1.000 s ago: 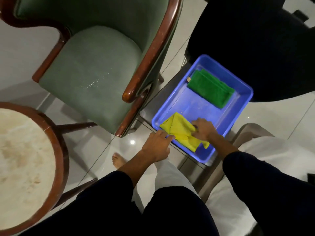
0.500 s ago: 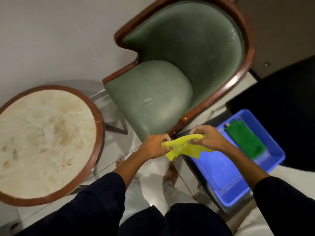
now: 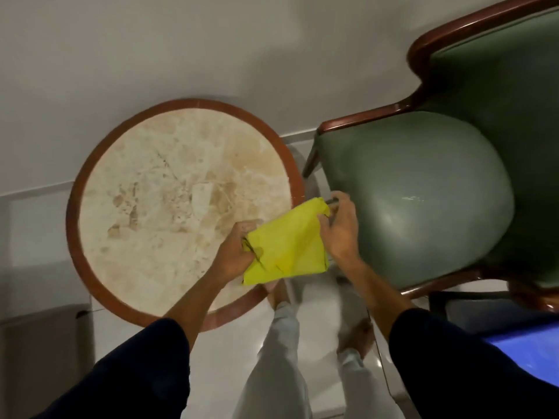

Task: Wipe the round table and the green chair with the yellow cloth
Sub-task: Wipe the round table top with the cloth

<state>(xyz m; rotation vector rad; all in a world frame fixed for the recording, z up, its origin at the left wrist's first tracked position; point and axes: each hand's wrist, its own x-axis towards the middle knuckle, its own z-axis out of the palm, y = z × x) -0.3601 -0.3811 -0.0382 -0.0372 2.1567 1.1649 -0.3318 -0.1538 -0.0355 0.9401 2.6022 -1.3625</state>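
The yellow cloth point(image 3: 287, 243) is stretched between both hands, in the air over the near right edge of the round table point(image 3: 157, 189). My left hand point(image 3: 239, 251) grips its lower left corner and my right hand point(image 3: 338, 228) pinches its upper right corner. The table has a pale marble top with a brown wooden rim. The green chair point(image 3: 423, 195), with a padded seat and dark wooden arms, stands just right of the table, its seat close to my right hand.
A white wall runs behind the table and chair. A blue tray point(image 3: 532, 355) shows at the lower right edge, partly hidden by my sleeve. My legs and bare feet stand on the pale tiled floor between table and chair.
The cloth was lifted out of the blue tray with both hands and carried left. The view swung from the tray to the table, now centred under the hands.
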